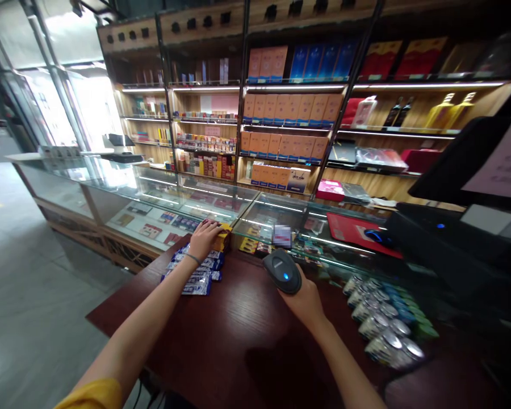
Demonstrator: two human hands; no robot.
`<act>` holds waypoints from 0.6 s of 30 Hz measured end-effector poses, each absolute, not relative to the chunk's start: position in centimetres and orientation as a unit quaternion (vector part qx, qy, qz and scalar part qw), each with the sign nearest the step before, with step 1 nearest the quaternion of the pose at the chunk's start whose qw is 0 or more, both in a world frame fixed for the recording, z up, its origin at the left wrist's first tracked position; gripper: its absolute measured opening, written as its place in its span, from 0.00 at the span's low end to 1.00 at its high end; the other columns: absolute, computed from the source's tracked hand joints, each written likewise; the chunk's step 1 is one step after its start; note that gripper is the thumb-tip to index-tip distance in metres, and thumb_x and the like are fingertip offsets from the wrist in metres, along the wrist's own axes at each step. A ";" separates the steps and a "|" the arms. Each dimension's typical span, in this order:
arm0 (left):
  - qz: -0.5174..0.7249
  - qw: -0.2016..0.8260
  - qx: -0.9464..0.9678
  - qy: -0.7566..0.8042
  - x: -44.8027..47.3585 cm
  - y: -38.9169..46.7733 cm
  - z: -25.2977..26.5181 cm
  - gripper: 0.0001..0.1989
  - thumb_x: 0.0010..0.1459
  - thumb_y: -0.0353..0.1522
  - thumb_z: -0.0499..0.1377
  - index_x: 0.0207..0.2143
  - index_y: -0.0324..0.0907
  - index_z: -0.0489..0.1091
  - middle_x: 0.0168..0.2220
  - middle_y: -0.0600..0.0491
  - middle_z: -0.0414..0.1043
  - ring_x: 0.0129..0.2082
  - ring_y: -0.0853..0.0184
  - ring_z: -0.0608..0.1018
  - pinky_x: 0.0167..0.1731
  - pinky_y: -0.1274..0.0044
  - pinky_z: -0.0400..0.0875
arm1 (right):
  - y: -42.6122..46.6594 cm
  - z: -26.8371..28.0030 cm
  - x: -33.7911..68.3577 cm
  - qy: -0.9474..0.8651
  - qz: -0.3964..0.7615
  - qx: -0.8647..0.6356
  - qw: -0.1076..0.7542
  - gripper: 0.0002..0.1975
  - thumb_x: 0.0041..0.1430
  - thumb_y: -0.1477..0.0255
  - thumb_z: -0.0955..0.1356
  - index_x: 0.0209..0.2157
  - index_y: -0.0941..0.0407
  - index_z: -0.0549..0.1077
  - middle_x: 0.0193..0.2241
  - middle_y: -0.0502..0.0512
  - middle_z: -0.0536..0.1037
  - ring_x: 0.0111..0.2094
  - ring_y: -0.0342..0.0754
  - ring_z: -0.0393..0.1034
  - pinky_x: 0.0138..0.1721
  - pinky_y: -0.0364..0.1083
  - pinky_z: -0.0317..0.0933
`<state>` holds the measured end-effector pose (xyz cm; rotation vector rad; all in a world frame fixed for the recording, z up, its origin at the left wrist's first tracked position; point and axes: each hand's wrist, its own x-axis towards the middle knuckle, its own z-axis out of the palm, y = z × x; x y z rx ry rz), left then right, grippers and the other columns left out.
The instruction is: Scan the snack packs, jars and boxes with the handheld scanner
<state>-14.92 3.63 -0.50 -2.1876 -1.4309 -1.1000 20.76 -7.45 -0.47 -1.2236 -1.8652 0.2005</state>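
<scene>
"Okay, quick, biggest first?"

"Shelving (pixel 332 12) is filling the back wall, a glass counter (pixel 221 192) is running in front, and a dark red tabletop (pixel 234 335) is sitting nearest the person."

"On top?"

"Silver-topped cans (pixel 381 326) are standing in rows, right side. Blue-and-white packets (pixel 197 284) are lying in a loose overlapping pile, left side."

"Scanner?"

"The right hand (pixel 309 301) is holding the handheld scanner (pixel 281 267) above the tabletop, near the middle. It's gripping from below, clamped on it; the scanner's head is hiding most of the fingers."

"Handling?"

"I'm guessing hard plastic: stiff, fairly light, smoothish, not enjoying drops. I'd be taking it by the handle, keeping the nose free."

"And the yellow pack (pixel 224 237)?"

"It's sitting at the tabletop's far edge, beside the glass counter, with the left hand (pixel 203 241) resting over it. Fingers are covering part of it; whether they're clamping or just lying there, I can't tell. I'm guessing thin card: light, easy to dent. I'd be holding it by opposite sides, gently."

"Looks?"

"Pack's showing plain yellow, print too small to read. Scanner's showing a dark, rounded head, and a tiny blue light (pixel 285 276) is glowing on it."
</scene>
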 end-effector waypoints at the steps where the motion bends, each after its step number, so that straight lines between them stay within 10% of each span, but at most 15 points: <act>1: -0.411 0.146 -0.759 -0.484 -14.6 3.3 -0.6 0.18 0.65 0.29 0.54 0.53 0.50 0.75 0.55 0.48 0.76 0.59 0.57 0.73 0.64 0.61 0.61 | -7.4 -0.4 21.1 -0.750 0.074 -0.491 0.436 0.19 0.53 0.67 0.68 0.47 0.54 0.70 0.31 0.57 0.83 0.36 0.59 0.81 0.33 0.47 0.69; 7: -0.656 0.052 -0.596 -0.461 -9.1 1.3 -1.8 0.13 0.65 0.34 0.57 0.51 0.45 0.74 0.50 0.46 0.77 0.54 0.57 0.76 0.59 0.64 0.66 | -7.0 0.0 23.2 -0.768 0.020 -0.483 0.420 0.18 0.53 0.66 0.68 0.46 0.54 0.71 0.29 0.57 0.83 0.31 0.58 0.81 0.29 0.46 0.69; 18: -0.777 -0.531 -0.205 -0.270 1.8 -0.1 -4.8 0.16 0.56 0.31 0.68 0.45 0.46 0.68 0.42 0.54 0.77 0.38 0.69 0.81 0.45 0.70 0.79 | -8.1 0.5 26.1 -0.761 -0.033 -0.521 0.385 0.20 0.51 0.67 0.70 0.48 0.52 0.71 0.29 0.53 0.82 0.30 0.57 0.80 0.28 0.45 0.65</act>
